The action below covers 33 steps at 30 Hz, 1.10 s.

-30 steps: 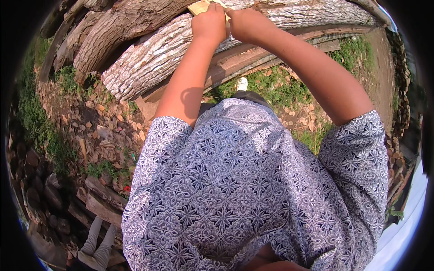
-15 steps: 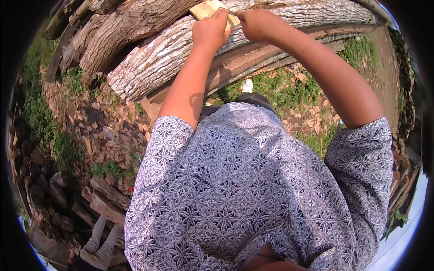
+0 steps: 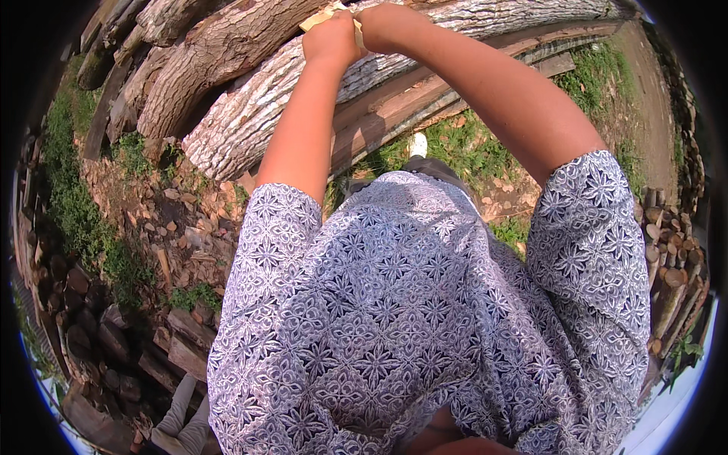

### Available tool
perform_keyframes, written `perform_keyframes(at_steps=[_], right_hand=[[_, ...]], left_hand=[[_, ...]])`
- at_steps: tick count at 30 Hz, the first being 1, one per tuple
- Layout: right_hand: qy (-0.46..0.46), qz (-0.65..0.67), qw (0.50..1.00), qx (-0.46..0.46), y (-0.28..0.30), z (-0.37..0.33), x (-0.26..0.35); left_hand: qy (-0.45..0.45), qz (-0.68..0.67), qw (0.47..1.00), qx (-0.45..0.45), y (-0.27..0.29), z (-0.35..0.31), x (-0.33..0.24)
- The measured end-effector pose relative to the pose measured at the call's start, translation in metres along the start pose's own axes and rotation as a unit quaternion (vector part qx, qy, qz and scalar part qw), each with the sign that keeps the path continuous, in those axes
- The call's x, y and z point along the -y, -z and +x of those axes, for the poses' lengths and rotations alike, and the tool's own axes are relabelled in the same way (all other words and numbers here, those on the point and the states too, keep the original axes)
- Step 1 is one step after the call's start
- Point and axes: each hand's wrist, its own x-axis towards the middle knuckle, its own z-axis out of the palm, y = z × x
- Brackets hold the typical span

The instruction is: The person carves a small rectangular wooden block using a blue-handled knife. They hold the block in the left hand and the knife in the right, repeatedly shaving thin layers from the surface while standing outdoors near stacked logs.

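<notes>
Both my arms stretch forward over a rough-barked log (image 3: 250,106). My left hand (image 3: 331,38) is closed round a small, pale yellow, flat piece of wood (image 3: 318,18), whose corner shows beyond the fingers. Close against its right side, my right hand (image 3: 390,29) is curled into a fist at the wood's right edge. What the right fingers grip is hidden behind the hand.
Thick logs (image 3: 197,61) lie at the upper left, with a sawn plank (image 3: 394,106) along the near side of the barked log. Stacked wood (image 3: 671,280) stands at the right. A person's grey-trousered legs (image 3: 182,413) show at the lower left.
Both hands have shifted left and slightly up in the picture with the piece of wood. The right hand has come closer against the left, and less of the wood shows.
</notes>
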Motion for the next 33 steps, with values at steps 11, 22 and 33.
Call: perform_keyframes(at_steps=[11,22,33], right_hand=[[-0.014,-0.029,0.999,0.000,0.018,-0.041,0.016],[0.027,-0.038,0.998,-0.044,0.021,-0.042,0.013],[-0.043,0.023,0.996,-0.076,0.015,-0.034,0.044]], left_hand=[[-0.002,-0.038,0.998,-0.058,-0.023,-0.007,0.010],[-0.011,-0.046,0.989,-0.141,-0.038,-0.010,0.008],[0.004,-0.001,0.997,-0.077,-0.018,0.003,0.013]])
